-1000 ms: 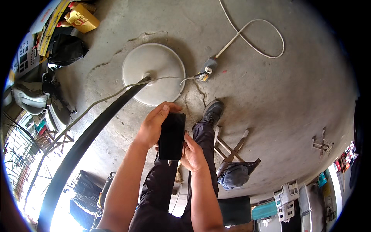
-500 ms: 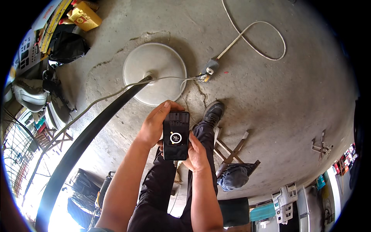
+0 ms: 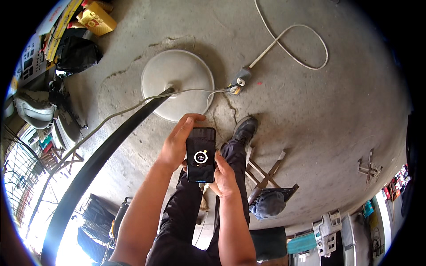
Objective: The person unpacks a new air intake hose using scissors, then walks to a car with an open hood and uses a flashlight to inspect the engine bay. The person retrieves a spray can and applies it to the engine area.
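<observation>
A black smartphone (image 3: pixel 201 170) is upright between my hands, its lit screen showing a white ring with a small yellow dot. My right hand (image 3: pixel 225 176) grips its lower right side, thumb along the edge. My left hand (image 3: pixel 175 144) lies against its upper left side, with fingers reaching across above the top edge. Fingertips show at the lower left edge; whose hand they belong to I cannot tell. Beyond the phone stands a round grey fan base (image 3: pixel 177 66) with a black pole (image 3: pixel 106 155) leaning out toward the lower left.
A power strip (image 3: pixel 240 81) with a pale cord (image 3: pixel 306 26) lies on the concrete floor (image 3: pixel 310 115). My shoe (image 3: pixel 245 128) is close by. To the right is a wooden folding stool (image 3: pixel 266 181) with a blue-grey cloth (image 3: pixel 269 204). A yellow jug (image 3: pixel 97 20) stands far left.
The phone has shifted slightly left. My left fingers have lifted off its top edge. On the screen, the digits above the ring have vanished and a bluish strip shows at the bottom.
</observation>
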`<state>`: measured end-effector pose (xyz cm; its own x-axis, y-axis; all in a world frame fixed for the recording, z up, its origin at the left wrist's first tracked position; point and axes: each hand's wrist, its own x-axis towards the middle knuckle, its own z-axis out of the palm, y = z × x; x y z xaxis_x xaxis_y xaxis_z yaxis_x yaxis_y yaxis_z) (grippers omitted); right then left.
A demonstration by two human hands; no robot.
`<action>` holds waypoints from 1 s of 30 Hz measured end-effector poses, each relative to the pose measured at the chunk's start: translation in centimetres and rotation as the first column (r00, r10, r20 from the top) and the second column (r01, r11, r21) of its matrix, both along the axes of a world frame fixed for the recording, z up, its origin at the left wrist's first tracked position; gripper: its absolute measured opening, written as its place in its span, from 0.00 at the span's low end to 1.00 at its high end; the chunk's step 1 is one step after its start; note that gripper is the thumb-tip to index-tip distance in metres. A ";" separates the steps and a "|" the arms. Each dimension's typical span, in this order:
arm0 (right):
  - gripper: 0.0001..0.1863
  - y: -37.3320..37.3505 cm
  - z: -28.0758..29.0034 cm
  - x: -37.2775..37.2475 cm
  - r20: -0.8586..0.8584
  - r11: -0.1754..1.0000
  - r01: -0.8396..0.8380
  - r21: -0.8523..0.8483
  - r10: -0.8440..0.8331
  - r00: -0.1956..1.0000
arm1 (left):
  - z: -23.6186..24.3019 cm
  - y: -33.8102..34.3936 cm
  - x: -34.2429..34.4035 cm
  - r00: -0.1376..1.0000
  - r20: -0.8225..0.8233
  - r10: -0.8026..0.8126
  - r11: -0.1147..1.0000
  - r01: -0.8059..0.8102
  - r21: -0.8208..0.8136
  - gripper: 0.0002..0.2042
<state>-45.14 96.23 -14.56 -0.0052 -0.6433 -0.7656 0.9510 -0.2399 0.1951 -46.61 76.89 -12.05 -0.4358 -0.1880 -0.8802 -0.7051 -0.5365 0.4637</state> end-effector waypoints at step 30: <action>0.17 -4.1 -1.2 3.3 -0.473 0.670 -0.093 0.737 0.609 0.637 | -29.5 -5.3 9.2 0.976 0.214 0.031 0.892 0.070 -0.446 0.24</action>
<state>-41.81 92.12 -15.78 -0.5298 -0.1086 -0.8411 0.7770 0.3354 -0.5327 -37.43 71.60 -41.55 -0.2582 -0.5778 -0.7742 -0.8207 -0.2916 0.4913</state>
